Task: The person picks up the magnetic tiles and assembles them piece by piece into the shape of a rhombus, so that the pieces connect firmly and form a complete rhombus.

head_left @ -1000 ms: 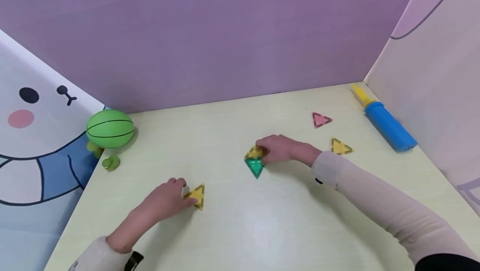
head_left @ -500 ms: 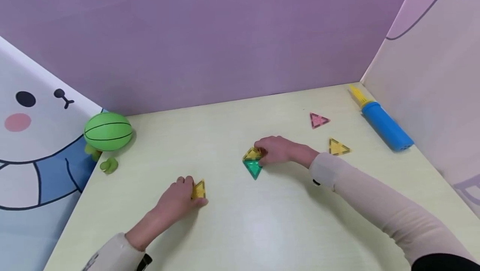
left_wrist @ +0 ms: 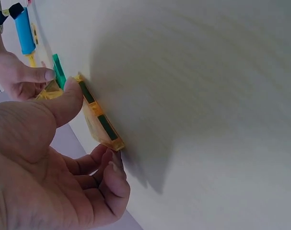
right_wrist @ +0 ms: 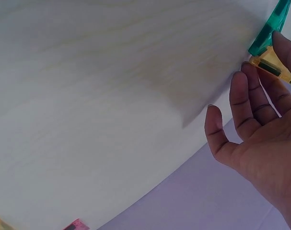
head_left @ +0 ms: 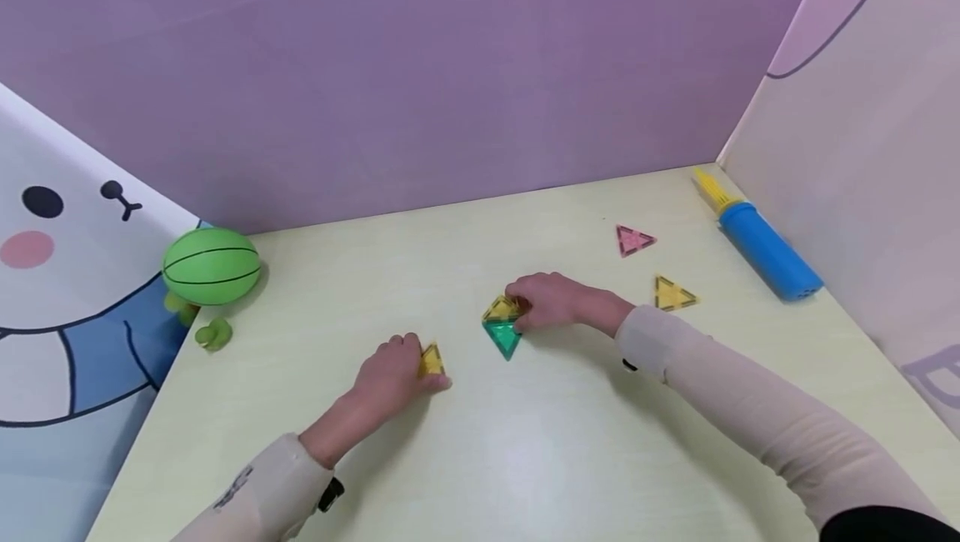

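Observation:
My left hand (head_left: 392, 375) pinches a yellow triangular magnetic tile (head_left: 432, 361) by its edges, thumb on the near side and fingers on the far side. In the left wrist view this tile (left_wrist: 99, 120) stands out as a bevelled yellow frame with dark magnet strips. To its right, my right hand (head_left: 553, 302) grips a second yellow triangular tile (head_left: 500, 308), its right part hidden by the fingers. A green triangular tile (head_left: 503, 339) lies edge to edge with that one, pointing toward the front. A gap separates the left hand's tile from this pair.
Beyond the right forearm lie a pink triangular tile (head_left: 633, 240) and another yellow one (head_left: 674, 294). A blue hand pump (head_left: 771, 250) with yellow nozzle is at the right edge. At left sit a green ball (head_left: 212, 267) and small green toy (head_left: 215, 333). A purple wall (head_left: 375, 92) backs the table.
My left hand has carried its yellow tile to the right and away from me, closer to the yellow and green pair. My right hand stays on its tile; the view shifts slightly.

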`<state>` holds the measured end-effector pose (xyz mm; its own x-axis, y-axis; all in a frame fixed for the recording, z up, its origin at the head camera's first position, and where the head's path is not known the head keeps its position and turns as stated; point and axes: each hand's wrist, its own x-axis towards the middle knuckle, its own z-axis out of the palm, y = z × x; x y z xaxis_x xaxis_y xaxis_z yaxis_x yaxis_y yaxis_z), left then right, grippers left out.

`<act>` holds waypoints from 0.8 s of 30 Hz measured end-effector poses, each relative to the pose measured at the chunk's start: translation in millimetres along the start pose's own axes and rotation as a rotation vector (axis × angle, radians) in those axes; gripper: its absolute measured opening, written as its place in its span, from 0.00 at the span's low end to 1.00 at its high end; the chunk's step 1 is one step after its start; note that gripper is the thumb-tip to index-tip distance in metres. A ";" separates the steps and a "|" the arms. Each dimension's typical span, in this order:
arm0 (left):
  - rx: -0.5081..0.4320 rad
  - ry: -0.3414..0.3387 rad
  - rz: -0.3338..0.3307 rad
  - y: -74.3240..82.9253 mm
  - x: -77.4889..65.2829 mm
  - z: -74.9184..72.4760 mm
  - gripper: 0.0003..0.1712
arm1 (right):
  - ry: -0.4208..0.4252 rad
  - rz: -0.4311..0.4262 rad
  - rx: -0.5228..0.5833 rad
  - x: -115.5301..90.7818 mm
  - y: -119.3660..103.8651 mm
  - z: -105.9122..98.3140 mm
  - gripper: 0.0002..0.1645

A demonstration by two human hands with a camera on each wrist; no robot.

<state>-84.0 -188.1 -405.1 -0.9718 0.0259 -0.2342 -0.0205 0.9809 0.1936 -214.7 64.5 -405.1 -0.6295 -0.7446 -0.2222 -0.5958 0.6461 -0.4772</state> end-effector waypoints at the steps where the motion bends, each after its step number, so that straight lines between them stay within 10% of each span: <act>1: -0.001 -0.003 -0.003 2.2 2.3 0.4 0.36 | 0.001 0.000 -0.002 0.2 -0.1 0.1 0.11; 24: -0.111 -0.064 0.208 41.8 23.5 4.8 0.28 | -0.002 0.012 -0.007 0.1 -1.6 2.8 0.12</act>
<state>-106.6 -145.6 -407.1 -0.9410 0.2410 -0.2376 0.1497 0.9261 0.3464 -212.5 62.9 -406.7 -0.6357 -0.7372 -0.2291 -0.5919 0.6559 -0.4684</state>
